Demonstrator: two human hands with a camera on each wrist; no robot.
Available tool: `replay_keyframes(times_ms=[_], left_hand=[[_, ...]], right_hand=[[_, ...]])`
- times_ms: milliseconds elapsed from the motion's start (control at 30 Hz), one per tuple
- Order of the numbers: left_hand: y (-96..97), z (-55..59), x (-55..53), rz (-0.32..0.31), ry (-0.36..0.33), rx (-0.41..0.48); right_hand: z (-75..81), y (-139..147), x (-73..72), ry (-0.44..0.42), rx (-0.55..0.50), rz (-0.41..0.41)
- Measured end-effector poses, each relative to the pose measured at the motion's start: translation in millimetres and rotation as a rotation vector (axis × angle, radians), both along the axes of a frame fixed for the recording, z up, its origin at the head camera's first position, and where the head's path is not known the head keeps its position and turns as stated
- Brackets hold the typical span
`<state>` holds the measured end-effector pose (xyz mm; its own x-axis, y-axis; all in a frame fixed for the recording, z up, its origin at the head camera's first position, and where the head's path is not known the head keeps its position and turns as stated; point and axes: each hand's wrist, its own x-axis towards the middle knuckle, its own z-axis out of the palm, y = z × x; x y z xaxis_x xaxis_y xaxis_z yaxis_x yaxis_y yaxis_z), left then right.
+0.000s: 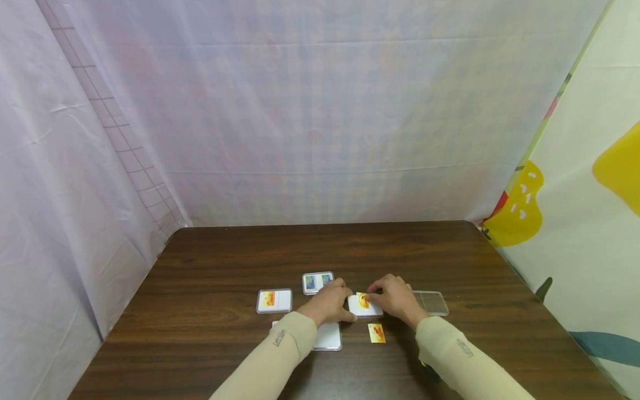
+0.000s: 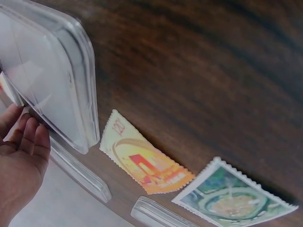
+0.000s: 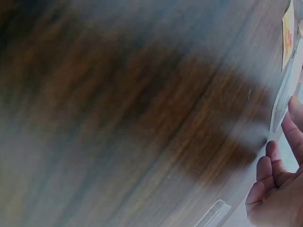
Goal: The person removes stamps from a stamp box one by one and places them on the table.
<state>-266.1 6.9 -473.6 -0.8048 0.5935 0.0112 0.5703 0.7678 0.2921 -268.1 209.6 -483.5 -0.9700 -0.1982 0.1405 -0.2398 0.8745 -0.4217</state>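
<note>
In the head view my left hand grips the left end of a small clear stamp case with a white insert, thumb at the near side and fingers at the far side. My right hand pinches a yellow-orange stamp over that case. Close in front lies a loose yellow-and-red stamp. The left wrist view has an orange stamp and a green stamp on the table, below the hand's nearby case. Fingertips of the right hand meet a case edge.
Left of the hands sits a case with an orange stamp; behind them, a case with two blue-green stamps. A white-filled case lies partly under the left forearm. A clear lid rests right of the right hand on the brown table.
</note>
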Motion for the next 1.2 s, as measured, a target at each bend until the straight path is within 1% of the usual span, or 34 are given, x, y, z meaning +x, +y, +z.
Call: replay_keyframes(times_ms=[200,333,433,567,767,967,1100,1200], left_hand=[[-0.9,1.7,0.5,-0.010,0.008,0.009],[-0.6,2.9,1.3,-0.008,0.005,0.010],[-0.4,3.5,1.9,-0.009,0.006,0.012],[-0.3,3.6,2.6,-0.011,0.011,0.015],[-1.0,1.7,2.2,-0.004,0.003,0.010],[-0.8,1.8,1.6,-0.005,0.005,0.006],[-0.3,2.5,2.1,-0.007,0.007,0.007],[-0.2,2.5,2.1,-0.006,0.011,0.008]], right_hand=[[-0.6,1,-3.1,-0.015,-0.043,-0.010],[-0.3,3,-5.9,-0.045,-0.121,-0.018],[1.9,4,-6.7,-0.084,-0.191,-0.024],[6.0,4,-5.5,-0.137,-0.240,-0.053],[9.2,6,-3.0,-0.167,-0.302,-0.056],[11.2,10,-0.9,-0.211,-0.398,-0.106],[14.2,15,1.5,-0.217,-0.421,-0.116],[15.5,20,2.9,-0.198,-0.411,-0.109]])
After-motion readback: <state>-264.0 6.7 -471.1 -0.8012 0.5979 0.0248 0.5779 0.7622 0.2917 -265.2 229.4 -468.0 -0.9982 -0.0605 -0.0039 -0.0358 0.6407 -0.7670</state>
